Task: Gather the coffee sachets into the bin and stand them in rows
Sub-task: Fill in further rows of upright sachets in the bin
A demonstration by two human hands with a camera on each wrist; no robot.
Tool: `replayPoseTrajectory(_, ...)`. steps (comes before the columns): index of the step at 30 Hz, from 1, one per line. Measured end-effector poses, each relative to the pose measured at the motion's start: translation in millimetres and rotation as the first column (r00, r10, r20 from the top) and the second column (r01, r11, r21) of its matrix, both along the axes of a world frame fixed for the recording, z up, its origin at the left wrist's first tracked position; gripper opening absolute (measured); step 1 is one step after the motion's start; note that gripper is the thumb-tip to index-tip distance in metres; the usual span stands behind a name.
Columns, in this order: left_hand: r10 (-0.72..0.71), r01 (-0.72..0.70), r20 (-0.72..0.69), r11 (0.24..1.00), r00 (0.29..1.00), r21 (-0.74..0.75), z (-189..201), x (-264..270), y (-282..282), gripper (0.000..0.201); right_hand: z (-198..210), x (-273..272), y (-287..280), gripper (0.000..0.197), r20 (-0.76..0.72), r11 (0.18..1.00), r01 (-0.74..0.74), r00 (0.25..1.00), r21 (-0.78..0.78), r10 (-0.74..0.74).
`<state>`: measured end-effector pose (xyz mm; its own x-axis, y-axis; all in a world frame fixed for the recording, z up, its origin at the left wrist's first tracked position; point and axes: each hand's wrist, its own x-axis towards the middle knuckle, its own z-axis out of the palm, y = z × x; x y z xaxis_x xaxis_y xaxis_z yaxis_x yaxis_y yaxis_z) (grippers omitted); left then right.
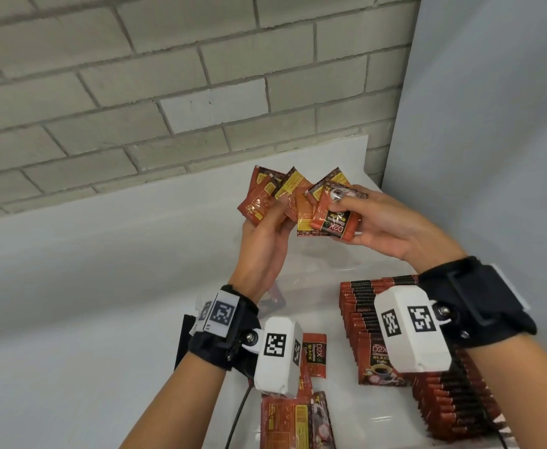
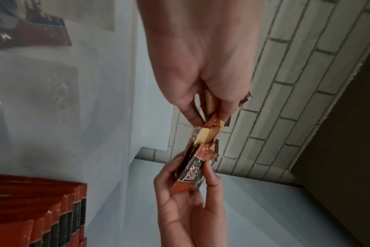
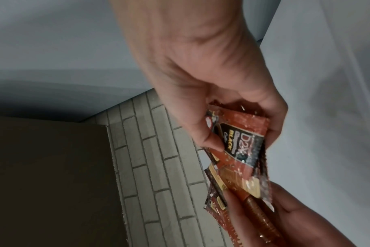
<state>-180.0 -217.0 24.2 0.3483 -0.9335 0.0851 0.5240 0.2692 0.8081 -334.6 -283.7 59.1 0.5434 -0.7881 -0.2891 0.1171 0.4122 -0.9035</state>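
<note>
Both hands are raised above the clear bin (image 1: 301, 280) and share a fan of red coffee sachets (image 1: 293, 197). My left hand (image 1: 275, 209) pinches the left part of the fan between thumb and fingers. My right hand (image 1: 351, 205) grips the front sachet (image 3: 239, 142), printed "D2X BLACK", with its thumb on the face. In the left wrist view the sachets (image 2: 205, 137) run edge-on from the left hand (image 2: 203, 107) down to the right hand (image 2: 192, 192). Standing sachets (image 1: 358, 309) form rows in the bin's right side.
Loose sachets lie flat near the bottom of the head view (image 1: 298, 419), and one more (image 1: 315, 351) beside the left wrist camera. A brick wall (image 1: 136, 92) rises behind the white counter (image 1: 103, 254). A pale panel (image 1: 492, 124) stands at the right.
</note>
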Motion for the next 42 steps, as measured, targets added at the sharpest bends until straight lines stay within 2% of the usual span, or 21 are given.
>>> replayPoseTrajectory(4,-0.040,0.040,0.004,0.999,0.999,-0.005,0,-1,1,0.023,1,1,-3,0.040,0.166,0.990,0.136,0.976,0.034,-0.139)
replayPoseTrajectory(8,-0.075,0.074,0.039,0.997,0.996,0.027,1,-2,3,0.027,1,4,-1,0.034,0.215,0.984,0.176,0.961,0.005,-0.173)
replayPoseTrajectory(10,-0.075,0.068,0.117,0.995,0.990,0.067,1,-1,4,0.027,3,3,1,0.030,0.234,0.985,0.175,0.957,-0.002,-0.170)
replayPoseTrajectory(14,-0.040,0.005,0.316,0.994,0.948,0.109,3,-1,5,0.043,11,-6,0,0.024,0.186,0.978,0.199,0.965,-0.067,-0.183)
replayPoseTrajectory(17,-0.042,-0.024,0.371,0.985,0.928,0.170,7,2,6,0.039,15,-15,-2,0.028,0.105,0.971,0.172,0.982,-0.165,-0.156)
replayPoseTrajectory(21,-0.027,-0.095,0.551,0.977,0.834,0.191,14,9,7,0.028,16,-20,-2,0.037,-0.056,0.949,0.055,0.996,-0.310,-0.076)
replayPoseTrajectory(25,-0.126,-0.028,0.614,0.972,0.779,0.234,21,12,13,0.025,19,-21,5,0.034,-0.172,0.914,-0.045,0.985,-0.402,-0.028)
replayPoseTrajectory(28,-0.145,-0.037,0.673,0.968,0.725,0.248,27,17,15,0.038,19,-21,6,0.033,-0.185,0.909,-0.073,0.983,-0.411,-0.005)
replayPoseTrajectory(31,-0.166,-0.063,0.760,0.963,0.629,0.262,36,22,17,0.041,18,-19,7,0.032,-0.160,0.913,-0.076,0.987,-0.400,0.012)
replayPoseTrajectory(34,-0.271,0.015,0.806,0.950,0.526,0.311,44,22,21,0.037,18,-17,7,0.032,-0.125,0.913,-0.076,0.992,-0.400,0.028)
replayPoseTrajectory(37,-0.377,0.115,0.790,0.922,0.484,0.370,47,21,22,0.034,17,-16,6,0.031,-0.060,0.935,-0.056,0.997,-0.351,0.037)
replayPoseTrajectory(39,-0.377,0.120,0.790,0.923,0.483,0.366,46,20,21,0.031,15,-14,5,0.030,-0.030,0.951,-0.039,0.999,-0.306,0.031)
replayPoseTrajectory(42,-0.286,0.085,0.775,0.953,0.563,0.290,44,21,21,0.025,13,-12,0,0.024,0.013,0.980,0.015,1.000,-0.197,-0.013)
